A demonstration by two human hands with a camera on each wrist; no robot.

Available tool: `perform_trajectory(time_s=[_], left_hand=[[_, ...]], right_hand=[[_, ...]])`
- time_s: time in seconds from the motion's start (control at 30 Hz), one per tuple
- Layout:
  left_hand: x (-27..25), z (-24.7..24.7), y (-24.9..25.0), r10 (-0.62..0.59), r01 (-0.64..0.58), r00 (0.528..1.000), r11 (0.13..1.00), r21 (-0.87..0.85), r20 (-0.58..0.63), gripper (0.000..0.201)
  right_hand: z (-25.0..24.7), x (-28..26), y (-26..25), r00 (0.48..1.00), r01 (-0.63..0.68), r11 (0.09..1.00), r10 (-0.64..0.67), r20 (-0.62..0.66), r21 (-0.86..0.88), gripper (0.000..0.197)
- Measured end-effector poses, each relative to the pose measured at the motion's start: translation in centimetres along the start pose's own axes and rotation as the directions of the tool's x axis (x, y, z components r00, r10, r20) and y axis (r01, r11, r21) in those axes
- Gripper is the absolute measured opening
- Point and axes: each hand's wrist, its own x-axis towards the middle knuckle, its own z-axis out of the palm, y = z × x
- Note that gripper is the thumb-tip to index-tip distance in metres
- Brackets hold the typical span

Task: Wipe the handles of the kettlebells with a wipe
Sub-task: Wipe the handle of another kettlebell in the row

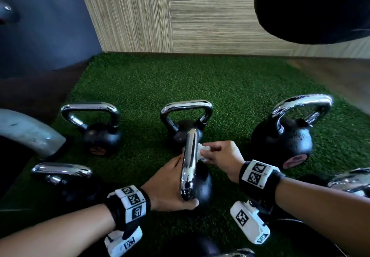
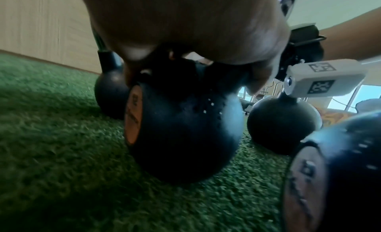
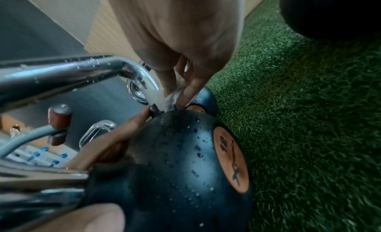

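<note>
- The left hand point(image 1: 170, 184) is wrapped around the chrome handle point(image 1: 189, 164) of the middle kettlebell point(image 1: 200, 186), thumb near the handle's near bend, fingers on its far side.
- That kettlebell stands on the green turf point(image 1: 140, 88), its black ball beaded with droplets and an orange disc on one face.
- The right hand point(image 1: 222, 154) sits just right of the handle, fingertips pinching a small white wipe point(image 1: 202, 152) against the handle's upper leg, close to where it meets the ball.
- In the right wrist view the wipe point(image 3: 171, 98) is bunched between thumb and forefinger, touching the chrome.
- Just beyond both hands stands a second kettlebell point(image 1: 186, 120), upright.
- Off past the left hand are two more kettlebells point(image 1: 96, 130), one nearer, one farther.
- Out past the right hand a larger kettlebell point(image 1: 284, 136) stands, its handle wet with drops.
- A grey curved metal bar point(image 1: 28, 132) lies at the turf's edge, far to the left of the left hand.
</note>
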Motion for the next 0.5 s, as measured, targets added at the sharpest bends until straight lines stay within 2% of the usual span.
perform_trajectory(time_s=[0.13,0.3,0.43,0.5], left_hand=[[0.0,-1.6,-0.3,-0.025,0.027,0.998,0.999,-0.022,0.065,0.093],[0.3,-1.8,-0.3,-0.012,0.01,0.996,1.0,0.026,0.09,0.089],[0.6,-2.2,-0.4,-0.084,0.075,0.986,0.995,0.064,0.141,0.084],[0.8,-2.2,-0.5,-0.075,0.065,0.986,0.995,0.072,0.152,0.084]], right_hand=[[0.2,0.2,0.5,0.998,0.062,0.994,-0.061,0.018,-0.088,0.011],[-0.2,0.3,-0.9,0.994,0.11,0.985,-0.11,0.013,-0.132,0.02],[-0.6,0.6,-3.1,0.977,0.214,0.975,-0.215,-0.001,-0.06,0.014],[-0.6,0.7,-2.7,0.974,0.227,0.971,-0.228,-0.006,-0.08,0.015]])
